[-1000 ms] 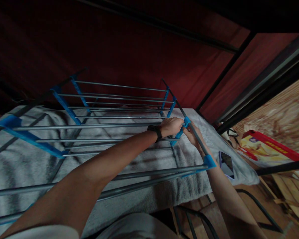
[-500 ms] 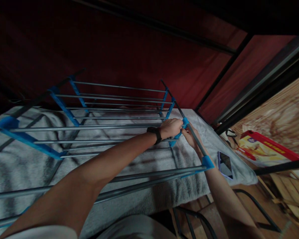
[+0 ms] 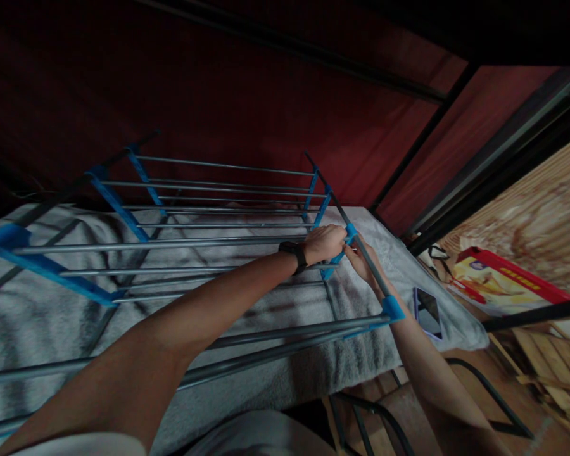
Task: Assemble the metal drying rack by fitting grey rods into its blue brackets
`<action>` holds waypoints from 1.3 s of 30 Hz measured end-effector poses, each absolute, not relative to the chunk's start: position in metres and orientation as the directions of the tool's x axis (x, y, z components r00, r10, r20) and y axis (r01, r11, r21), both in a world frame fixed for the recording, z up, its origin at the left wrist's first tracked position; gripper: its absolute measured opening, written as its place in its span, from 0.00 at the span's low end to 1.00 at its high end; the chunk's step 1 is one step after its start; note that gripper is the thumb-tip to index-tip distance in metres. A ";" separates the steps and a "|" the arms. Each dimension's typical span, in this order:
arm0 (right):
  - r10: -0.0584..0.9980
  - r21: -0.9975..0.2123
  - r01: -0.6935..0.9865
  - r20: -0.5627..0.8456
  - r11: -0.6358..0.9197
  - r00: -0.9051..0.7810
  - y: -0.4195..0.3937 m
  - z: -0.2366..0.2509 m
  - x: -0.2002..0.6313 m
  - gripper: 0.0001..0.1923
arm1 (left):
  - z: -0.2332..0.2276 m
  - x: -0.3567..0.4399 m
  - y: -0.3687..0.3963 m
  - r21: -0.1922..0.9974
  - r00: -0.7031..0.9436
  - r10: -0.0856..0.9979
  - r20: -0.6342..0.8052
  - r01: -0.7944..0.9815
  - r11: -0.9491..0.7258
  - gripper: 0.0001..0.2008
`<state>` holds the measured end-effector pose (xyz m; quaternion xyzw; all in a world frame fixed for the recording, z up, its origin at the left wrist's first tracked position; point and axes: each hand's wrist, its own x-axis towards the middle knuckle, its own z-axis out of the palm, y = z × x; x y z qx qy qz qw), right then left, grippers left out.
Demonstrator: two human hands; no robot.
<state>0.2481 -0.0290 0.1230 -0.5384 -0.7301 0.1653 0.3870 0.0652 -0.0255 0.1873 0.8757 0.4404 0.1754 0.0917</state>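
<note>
Hands (image 3: pixel 330 242) (image 3: pixel 365 263) both pinching rack's (image 3: pixel 218 240) blue joint (image 3: pixel 349 234), gripping it either side so I'm steadying it; phone (image 3: pixel 427 311) lying right of rack.

Both hands meet at a blue connector (image 3: pixel 349 233) on the drying rack (image 3: pixel 218 253): the left hand (image 3: pixel 323 243) closed over it, the right hand (image 3: pixel 365 261) pinching the side rail beneath. A phone (image 3: pixel 427 311) lies on the grey blanket (image 3: pixel 38 316) just beside the rack.

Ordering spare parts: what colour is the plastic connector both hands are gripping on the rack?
Bright blue connector, on a grey metal rod; clearest in the head view.
</note>
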 end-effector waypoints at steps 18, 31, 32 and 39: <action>0.941 -0.849 0.409 0.278 0.334 -0.192 -0.045 0.102 0.236 0.22 | 0.168 0.031 -0.071 -0.070 0.828 0.436 0.352 0.488 -0.870 0.16; 0.961 -0.875 0.405 0.210 0.267 -0.180 -0.047 0.092 0.237 0.20 | 0.119 0.046 -0.041 0.386 0.669 0.733 0.125 0.648 -0.657 0.14; 0.962 -0.873 0.411 0.207 0.264 -0.177 -0.046 0.091 0.237 0.20 | 0.118 0.048 -0.041 0.402 0.658 0.743 0.123 0.651 -0.644 0.14; 0.963 -0.827 0.494 0.237 0.268 -0.126 -0.043 0.099 0.230 0.13 | 0.124 0.052 -0.040 0.392 0.601 0.793 0.106 0.707 -0.588 0.17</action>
